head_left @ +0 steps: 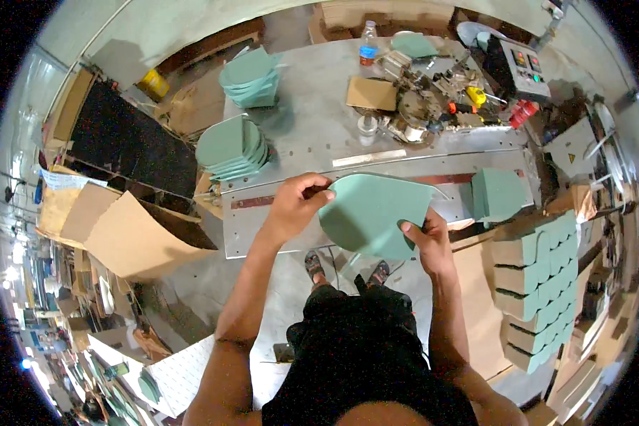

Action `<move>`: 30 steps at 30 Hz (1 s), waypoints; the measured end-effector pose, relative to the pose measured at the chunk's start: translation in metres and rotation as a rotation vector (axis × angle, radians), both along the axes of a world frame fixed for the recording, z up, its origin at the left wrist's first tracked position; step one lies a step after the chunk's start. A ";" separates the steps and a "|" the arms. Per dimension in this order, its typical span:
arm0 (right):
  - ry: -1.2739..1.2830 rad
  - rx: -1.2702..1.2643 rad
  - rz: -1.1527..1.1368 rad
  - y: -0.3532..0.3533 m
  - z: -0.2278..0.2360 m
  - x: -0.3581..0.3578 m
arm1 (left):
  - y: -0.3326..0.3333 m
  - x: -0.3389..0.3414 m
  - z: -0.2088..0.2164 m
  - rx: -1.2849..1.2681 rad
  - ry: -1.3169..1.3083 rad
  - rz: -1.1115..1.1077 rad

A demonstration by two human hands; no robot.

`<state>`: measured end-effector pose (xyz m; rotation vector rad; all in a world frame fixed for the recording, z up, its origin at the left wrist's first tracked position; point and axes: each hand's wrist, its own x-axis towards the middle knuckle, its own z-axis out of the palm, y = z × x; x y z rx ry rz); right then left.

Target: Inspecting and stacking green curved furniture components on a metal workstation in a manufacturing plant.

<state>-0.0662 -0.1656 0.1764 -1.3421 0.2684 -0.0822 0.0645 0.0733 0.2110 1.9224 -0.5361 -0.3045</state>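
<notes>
A flat green sheet (pixel 376 206) with rounded corners is held up between my hands, above the near edge of the metal table (pixel 312 92). My left hand (pixel 295 204) pinches its upper left edge, fingers curled and thumb at the rim. At the lower right, my right hand (pixel 432 245) grips the sheet with the thumb on top and the fingers underneath, mostly hidden. A stack of similar green sheets (pixel 500 194) stands on the table just right of my right hand. Two more piles, a nearer one (pixel 231 149) and a farther one (pixel 248 74), sit at the table's left side.
Metal parts and tools (pixel 419 106) crowd the table's back right, beside a control box (pixel 522 67) and a bottle (pixel 368 44). Rows of stacked green pieces (pixel 543 284) lie on cardboard at my right. An open cardboard box (pixel 138 238) stands at my left.
</notes>
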 end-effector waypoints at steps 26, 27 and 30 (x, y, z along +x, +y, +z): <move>0.195 0.082 0.295 -0.074 -0.010 0.015 | -0.039 -0.042 -0.016 -0.097 0.401 0.104; 0.204 0.096 0.114 -0.073 -0.008 0.013 | -0.039 -0.045 -0.018 -0.151 0.398 0.191; 0.015 -0.023 -0.180 -0.049 -0.026 0.006 | -0.031 -0.048 -0.038 -0.331 0.401 0.305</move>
